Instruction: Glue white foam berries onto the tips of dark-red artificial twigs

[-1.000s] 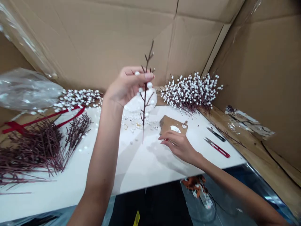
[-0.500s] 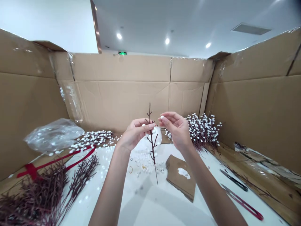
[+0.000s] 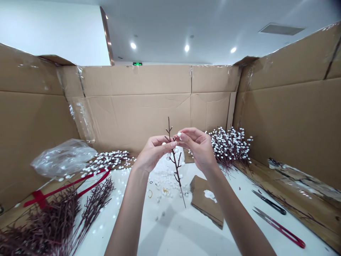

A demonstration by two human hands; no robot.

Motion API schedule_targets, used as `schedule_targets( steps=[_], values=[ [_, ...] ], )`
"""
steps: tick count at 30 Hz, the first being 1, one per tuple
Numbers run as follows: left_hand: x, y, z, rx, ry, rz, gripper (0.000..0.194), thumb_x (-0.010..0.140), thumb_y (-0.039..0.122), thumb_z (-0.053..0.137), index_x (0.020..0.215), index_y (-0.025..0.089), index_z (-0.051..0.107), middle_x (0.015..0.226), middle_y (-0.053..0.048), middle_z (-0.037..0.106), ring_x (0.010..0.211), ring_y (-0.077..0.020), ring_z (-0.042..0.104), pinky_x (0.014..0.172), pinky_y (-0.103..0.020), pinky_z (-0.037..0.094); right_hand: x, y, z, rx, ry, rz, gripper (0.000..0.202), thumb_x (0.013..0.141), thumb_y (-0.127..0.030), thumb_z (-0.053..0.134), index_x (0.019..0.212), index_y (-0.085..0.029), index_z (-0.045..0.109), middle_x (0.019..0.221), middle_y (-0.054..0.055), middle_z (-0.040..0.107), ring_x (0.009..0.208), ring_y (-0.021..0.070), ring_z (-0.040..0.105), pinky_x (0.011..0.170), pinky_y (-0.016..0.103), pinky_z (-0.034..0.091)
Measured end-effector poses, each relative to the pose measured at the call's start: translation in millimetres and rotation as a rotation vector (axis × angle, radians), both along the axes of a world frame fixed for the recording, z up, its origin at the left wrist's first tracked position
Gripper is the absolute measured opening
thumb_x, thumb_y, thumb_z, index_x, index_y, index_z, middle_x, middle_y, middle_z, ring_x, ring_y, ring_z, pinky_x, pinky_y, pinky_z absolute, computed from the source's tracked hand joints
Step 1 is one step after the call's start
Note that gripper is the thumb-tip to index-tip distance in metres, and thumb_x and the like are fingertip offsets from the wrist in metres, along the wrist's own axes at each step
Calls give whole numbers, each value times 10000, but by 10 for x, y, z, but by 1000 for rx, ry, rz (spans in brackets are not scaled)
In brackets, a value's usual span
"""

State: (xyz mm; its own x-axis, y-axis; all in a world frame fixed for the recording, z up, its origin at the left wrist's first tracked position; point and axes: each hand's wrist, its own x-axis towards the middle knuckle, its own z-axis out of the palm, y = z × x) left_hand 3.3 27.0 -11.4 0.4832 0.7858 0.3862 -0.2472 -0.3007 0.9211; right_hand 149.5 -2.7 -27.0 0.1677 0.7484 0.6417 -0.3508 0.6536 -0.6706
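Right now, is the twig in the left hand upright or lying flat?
Upright, leaning slightly: the left hand pinches the twig, its top pointing up and its thin lower end down to the right.

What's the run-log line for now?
left hand: holds twig | right hand: pinches white ball near twig | snips: on table
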Motion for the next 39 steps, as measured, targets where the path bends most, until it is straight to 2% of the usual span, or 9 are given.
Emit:
schedule_targets(
  steps=[8, 17, 30, 39],
  values=[
    [21, -26, 8, 18, -7, 11, 122, 583, 216, 801, 631, 161, 704, 665, 1, 619, 632, -83, 533, 616, -212, 412, 36, -29, 22, -30, -38, 19, 91, 658, -235, 758, 728, -196, 713, 732, 9, 727, 676, 130, 691, 704, 291, 600],
    [57, -53, 20, 32, -23, 23, 167, 542, 227, 824, 583, 132, 692, 606, 6, 600, 595, -70, 515, 577, -197, 391, 97, -1, 5, -45, -67, 78, 91, 647, -241, 765, 715, -189, 733, 721, 8, 737, 688, 121, 688, 709, 264, 595],
    [99, -25, 10, 61, -35, 35, 174, 526, 214, 823, 544, 125, 674, 572, 10, 581, 591, -73, 517, 583, -199, 390, 82, 7, -17, 2, -112, -54, 91, 639, -252, 764, 704, -197, 732, 709, 9, 721, 652, 112, 657, 675, 271, 580],
    [115, -13, -6, 65, -41, 31, 171, 528, 220, 827, 557, 129, 685, 574, 8, 585, 589, -70, 515, 571, -192, 391, 134, 18, -36, 46, -203, -81, 61, 678, -242, 739, 727, -205, 743, 712, 0, 706, 665, 100, 628, 659, 240, 544]
  ],
)
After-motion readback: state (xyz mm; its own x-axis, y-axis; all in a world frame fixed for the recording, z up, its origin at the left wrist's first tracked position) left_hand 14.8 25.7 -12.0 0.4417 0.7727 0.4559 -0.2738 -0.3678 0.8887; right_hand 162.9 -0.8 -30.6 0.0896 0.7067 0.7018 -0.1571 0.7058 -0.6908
